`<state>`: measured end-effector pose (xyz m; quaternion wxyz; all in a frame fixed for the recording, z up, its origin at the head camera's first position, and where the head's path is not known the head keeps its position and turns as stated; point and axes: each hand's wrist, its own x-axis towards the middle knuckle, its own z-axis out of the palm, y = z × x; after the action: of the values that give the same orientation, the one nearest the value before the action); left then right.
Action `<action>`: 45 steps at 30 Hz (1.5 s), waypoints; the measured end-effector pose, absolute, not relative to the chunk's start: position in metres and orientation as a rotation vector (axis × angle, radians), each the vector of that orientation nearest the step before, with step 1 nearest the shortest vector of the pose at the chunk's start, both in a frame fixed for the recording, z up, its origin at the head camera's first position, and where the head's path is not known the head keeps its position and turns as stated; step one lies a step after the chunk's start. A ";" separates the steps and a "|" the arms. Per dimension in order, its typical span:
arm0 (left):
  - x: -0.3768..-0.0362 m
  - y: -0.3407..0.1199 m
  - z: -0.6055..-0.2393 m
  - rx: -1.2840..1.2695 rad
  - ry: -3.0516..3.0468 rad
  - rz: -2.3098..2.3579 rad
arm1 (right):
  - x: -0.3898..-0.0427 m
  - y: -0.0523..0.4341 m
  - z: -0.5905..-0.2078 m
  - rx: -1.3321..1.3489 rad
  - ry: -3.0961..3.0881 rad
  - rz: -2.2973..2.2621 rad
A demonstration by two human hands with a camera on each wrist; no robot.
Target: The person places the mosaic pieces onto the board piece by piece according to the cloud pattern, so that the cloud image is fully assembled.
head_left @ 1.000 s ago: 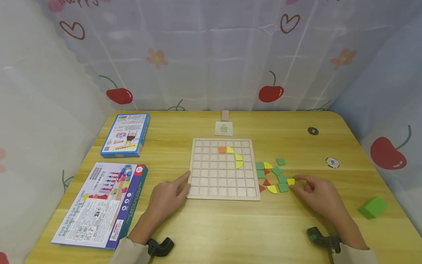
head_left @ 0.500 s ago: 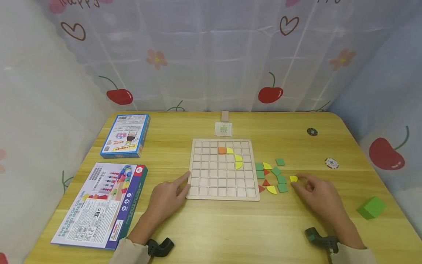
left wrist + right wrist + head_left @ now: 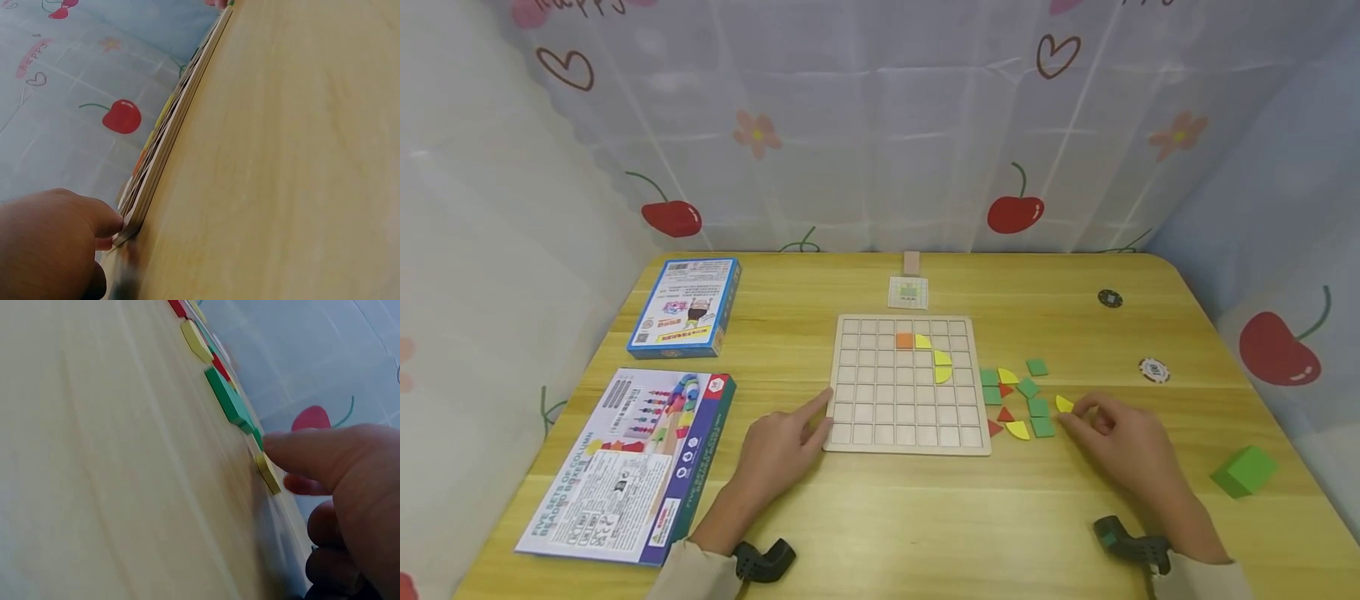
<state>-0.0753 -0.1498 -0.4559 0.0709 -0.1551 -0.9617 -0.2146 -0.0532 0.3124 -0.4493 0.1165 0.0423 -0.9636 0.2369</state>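
Observation:
A wooden grid board (image 3: 887, 417) lies mid-table with an orange square (image 3: 904, 340) and three yellow quarter-circles (image 3: 942, 359) set in its cells. Loose green squares (image 3: 1039, 407), red triangles (image 3: 1005, 414) and yellow pieces (image 3: 1018, 430) lie just to its right. My right hand (image 3: 1070, 414) pinches a yellow quarter-circle piece (image 3: 1064, 404) at the right edge of that cluster; in the right wrist view a fingertip rests on this piece (image 3: 267, 472). My left hand (image 3: 822, 417) rests on the table, its index finger and thumb touching the board's left edge (image 3: 164, 147).
A blue box (image 3: 687, 307) and a larger printed box (image 3: 628, 462) lie at the left. A small card (image 3: 908, 292) and a wooden block (image 3: 912, 262) sit behind the board. At the right are a dark chip (image 3: 1110, 297), a white chip (image 3: 1154, 370) and a green cube (image 3: 1246, 471).
The yellow piece in my right fingers has shifted slightly away from me and turned. My left hand and the board have stayed put.

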 end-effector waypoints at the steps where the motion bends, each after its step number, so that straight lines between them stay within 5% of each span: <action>1: -0.075 -0.150 -0.456 -0.467 -2.894 -0.644 | -0.053 0.314 -0.449 0.139 -2.818 0.701; 15: -0.076 -0.152 -0.456 -0.480 -2.891 -0.623 | -0.054 0.317 -0.451 0.375 -2.891 0.653; 45: -0.076 -0.151 -0.459 -0.496 -2.861 -0.626 | -0.060 0.300 -0.446 0.113 -2.798 0.689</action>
<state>-0.0758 -0.1512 -0.4588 0.0855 -0.1664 -0.9596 -0.2100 -0.0602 0.2997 -0.4458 0.1283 0.0389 -0.9622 0.2371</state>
